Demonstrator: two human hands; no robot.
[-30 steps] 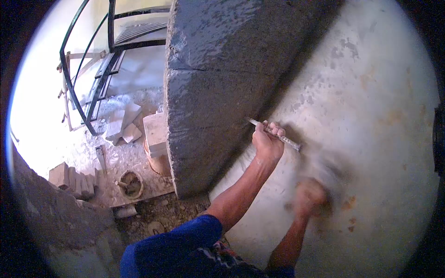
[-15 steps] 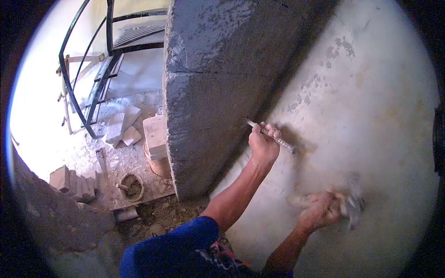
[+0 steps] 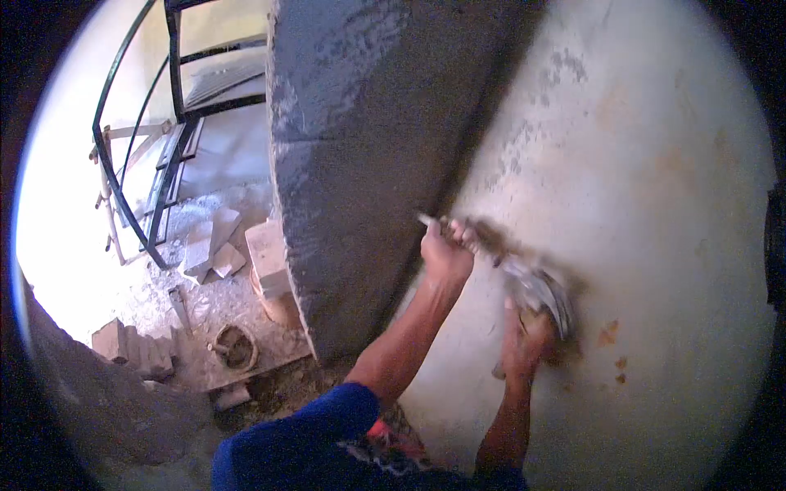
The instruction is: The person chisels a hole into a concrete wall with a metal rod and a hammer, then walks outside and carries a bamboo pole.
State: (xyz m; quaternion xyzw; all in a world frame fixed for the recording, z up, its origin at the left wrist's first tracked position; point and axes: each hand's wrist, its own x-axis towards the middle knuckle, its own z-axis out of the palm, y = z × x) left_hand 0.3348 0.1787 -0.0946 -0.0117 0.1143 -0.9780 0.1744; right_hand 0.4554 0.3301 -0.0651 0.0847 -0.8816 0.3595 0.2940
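Observation:
My left hand [image 3: 448, 250] is closed round a thin rod-like chisel [image 3: 427, 220], whose tip rests near the lower part of the dark grey concrete slab [image 3: 368, 164]. My right hand [image 3: 528, 335] grips a hammer; its head [image 3: 536, 290] is smeared by motion and lies close to the chisel's rear end. Whether the two touch cannot be made out. Both hands are in front of the pale, stained wall [image 3: 655, 245].
At the left are a black metal frame [image 3: 173, 74], broken pale blocks [image 3: 199, 250], a bucket [image 3: 280, 307] with a block on top, and a round bowl [image 3: 235, 347] of grey material. More blocks [image 3: 135, 348] stand at the lower left.
The hammer in my right hand has swung from the lower right up and left to the chisel's rear end. The view has shifted slightly; my left hand keeps its hold on the chisel.

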